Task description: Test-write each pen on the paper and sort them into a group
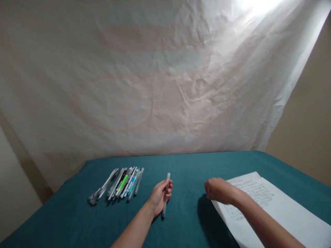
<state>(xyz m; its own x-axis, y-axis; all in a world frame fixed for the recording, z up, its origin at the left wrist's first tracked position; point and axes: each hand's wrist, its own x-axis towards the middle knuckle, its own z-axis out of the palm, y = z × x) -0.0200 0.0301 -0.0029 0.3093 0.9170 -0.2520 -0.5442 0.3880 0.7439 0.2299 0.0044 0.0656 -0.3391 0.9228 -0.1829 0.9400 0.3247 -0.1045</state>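
Note:
My left hand [159,198] is closed around a slim pen [166,203] with a clear, pale barrel, palm turned up near the middle of the table. The pen's pale end points away from me and its dark tip points toward me. My right hand [218,190] is curled into a fist just above the left edge of the paper sheets [280,210]. Its fingertips are tucked under, so whatever they may hold is hidden. Handwriting covers part of the top sheet. To the left of my left hand lies a row of several pens [125,182], one with a bright green barrel.
A dark green cloth [186,168] covers the table. At the left end of the pen row is a small greyish item [92,199], too blurred to name. A pale, wrinkled sheet [165,86] hangs behind the table's far edge.

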